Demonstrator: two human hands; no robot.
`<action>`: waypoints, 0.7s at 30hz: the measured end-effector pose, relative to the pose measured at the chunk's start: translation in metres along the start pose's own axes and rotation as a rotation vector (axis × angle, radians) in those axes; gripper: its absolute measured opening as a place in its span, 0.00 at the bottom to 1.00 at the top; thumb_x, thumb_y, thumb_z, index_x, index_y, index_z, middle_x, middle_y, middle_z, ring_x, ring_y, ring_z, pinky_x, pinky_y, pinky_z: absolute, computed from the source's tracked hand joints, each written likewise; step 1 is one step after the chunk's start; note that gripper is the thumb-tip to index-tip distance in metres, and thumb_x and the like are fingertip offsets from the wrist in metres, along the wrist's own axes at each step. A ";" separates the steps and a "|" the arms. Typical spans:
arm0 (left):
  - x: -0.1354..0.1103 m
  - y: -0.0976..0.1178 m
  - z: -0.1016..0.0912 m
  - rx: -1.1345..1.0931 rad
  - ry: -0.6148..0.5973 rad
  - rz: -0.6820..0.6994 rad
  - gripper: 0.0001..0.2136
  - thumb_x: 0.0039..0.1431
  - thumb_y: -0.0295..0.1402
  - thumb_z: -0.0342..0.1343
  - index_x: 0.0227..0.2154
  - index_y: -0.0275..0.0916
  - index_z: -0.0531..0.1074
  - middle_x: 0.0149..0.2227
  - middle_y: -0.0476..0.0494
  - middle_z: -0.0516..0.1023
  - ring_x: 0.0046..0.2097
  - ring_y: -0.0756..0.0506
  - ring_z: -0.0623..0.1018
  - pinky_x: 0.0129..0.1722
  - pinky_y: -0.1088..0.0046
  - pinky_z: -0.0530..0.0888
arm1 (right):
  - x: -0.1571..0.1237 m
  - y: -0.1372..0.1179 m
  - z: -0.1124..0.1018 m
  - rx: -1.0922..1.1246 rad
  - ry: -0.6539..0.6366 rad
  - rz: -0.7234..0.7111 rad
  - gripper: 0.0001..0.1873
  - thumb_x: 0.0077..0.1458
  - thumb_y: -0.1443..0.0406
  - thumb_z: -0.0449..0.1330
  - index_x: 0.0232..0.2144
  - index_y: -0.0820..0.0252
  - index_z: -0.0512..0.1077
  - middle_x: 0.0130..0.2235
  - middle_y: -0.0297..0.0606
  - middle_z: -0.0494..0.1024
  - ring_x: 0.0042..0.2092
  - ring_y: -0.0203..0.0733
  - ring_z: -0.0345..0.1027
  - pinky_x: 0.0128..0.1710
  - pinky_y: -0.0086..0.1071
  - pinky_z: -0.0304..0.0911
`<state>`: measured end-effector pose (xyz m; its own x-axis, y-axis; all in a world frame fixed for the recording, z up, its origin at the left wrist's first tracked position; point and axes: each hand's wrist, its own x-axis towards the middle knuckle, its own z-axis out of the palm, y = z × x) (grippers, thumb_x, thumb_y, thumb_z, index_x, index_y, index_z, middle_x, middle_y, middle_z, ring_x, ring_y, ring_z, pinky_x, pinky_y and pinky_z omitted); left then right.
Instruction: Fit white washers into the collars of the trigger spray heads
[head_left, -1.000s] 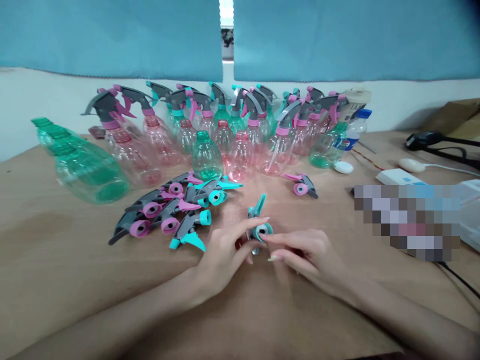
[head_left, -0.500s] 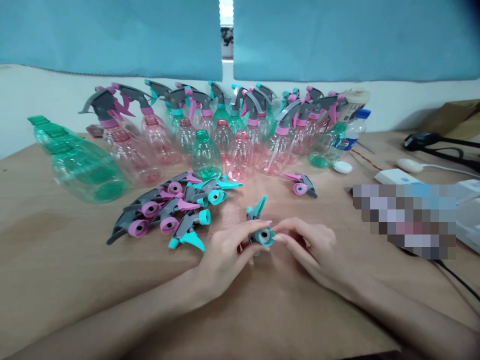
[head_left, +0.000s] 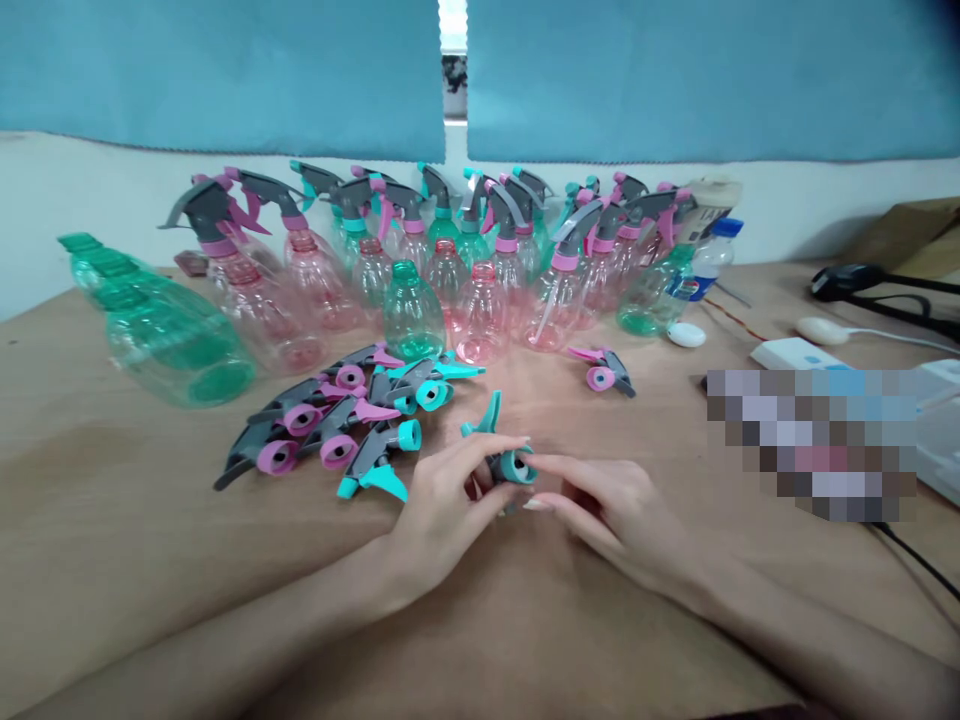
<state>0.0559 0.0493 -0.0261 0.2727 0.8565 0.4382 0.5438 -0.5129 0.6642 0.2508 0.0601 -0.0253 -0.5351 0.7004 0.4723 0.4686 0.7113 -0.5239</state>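
My left hand (head_left: 454,490) is closed round a grey and teal spray trigger head (head_left: 517,466). Its teal screw collar faces up and to the right, and its teal trigger sticks up behind my fingers. The index finger of my right hand (head_left: 611,505) rests on the collar's upper right rim, with the thumb at its lower edge. Left of my hands lies a pile of loose trigger heads (head_left: 360,425) with pink or teal collars. One more pink and grey trigger head (head_left: 606,372) lies by itself behind my right hand.
Green and pink spray bottles (head_left: 480,315) stand in rows at the back, many with trigger heads fitted. Green bottles (head_left: 176,345) are on the left. To the right are a white oval object (head_left: 686,334), a blue-capped bottle (head_left: 709,262), a pixelated item (head_left: 810,445) and cables.
My left hand has moved slightly left and tilted the trigger head, so its trigger now points up further left. My right thumb and index finger have spread apart at the collar.
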 end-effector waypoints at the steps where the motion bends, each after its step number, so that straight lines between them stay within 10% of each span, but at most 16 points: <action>1: 0.000 0.001 0.000 0.000 -0.003 0.009 0.13 0.56 0.26 0.59 0.45 0.40 0.71 0.26 0.53 0.72 0.23 0.54 0.68 0.23 0.80 0.68 | 0.000 0.000 0.000 0.008 0.015 0.005 0.15 0.63 0.58 0.52 0.44 0.61 0.71 0.24 0.30 0.74 0.22 0.31 0.64 0.25 0.25 0.59; 7: -0.006 0.003 0.001 0.030 -0.010 0.066 0.11 0.60 0.30 0.56 0.45 0.40 0.68 0.25 0.55 0.70 0.21 0.55 0.67 0.22 0.81 0.67 | 0.000 0.000 0.003 0.089 0.048 0.131 0.27 0.47 0.53 0.66 0.45 0.59 0.65 0.36 0.37 0.75 0.26 0.33 0.67 0.24 0.26 0.62; 21: -0.005 0.004 -0.001 0.067 0.015 0.103 0.12 0.61 0.28 0.54 0.47 0.40 0.66 0.37 0.47 0.74 0.21 0.55 0.67 0.25 0.78 0.70 | 0.015 0.011 -0.012 -0.056 0.195 0.173 0.11 0.56 0.62 0.57 0.41 0.59 0.71 0.34 0.36 0.77 0.25 0.33 0.66 0.27 0.28 0.63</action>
<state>0.0563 0.0425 -0.0253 0.3182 0.7982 0.5116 0.5655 -0.5929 0.5733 0.2566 0.0794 -0.0151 -0.3001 0.8063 0.5098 0.5825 0.5781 -0.5714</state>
